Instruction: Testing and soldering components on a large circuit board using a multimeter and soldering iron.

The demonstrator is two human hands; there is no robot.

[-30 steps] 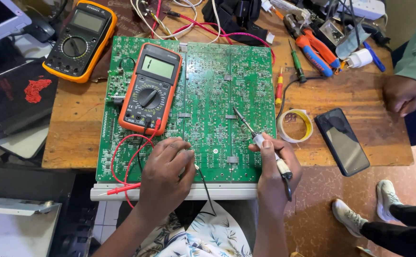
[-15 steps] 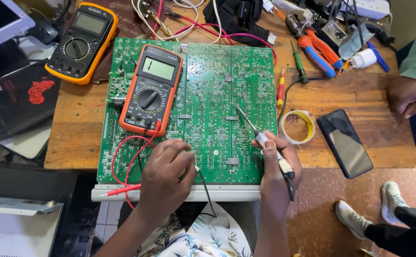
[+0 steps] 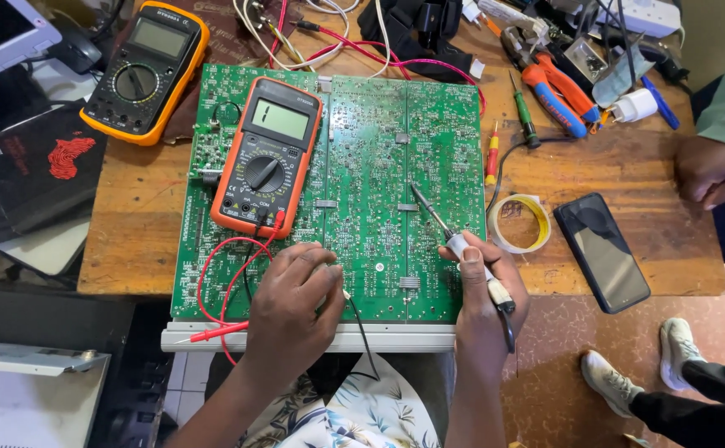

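Little has changed: the right hand [image 3: 483,290] still pinches the soldering iron [image 3: 454,241] at centre frame. The left hand [image 3: 296,303] stays cupped on the green circuit board [image 3: 379,149], probably pinching a probe, though I cannot tell.

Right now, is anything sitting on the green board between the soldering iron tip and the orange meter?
Nothing visible. The soldering iron in the right hand points up-left over bare circuit board; the orange multimeter lies apart to its left.

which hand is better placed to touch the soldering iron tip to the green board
Right. The right hand already holds the soldering iron, its tip over the green circuit board. The left hand rests on the board's near edge.
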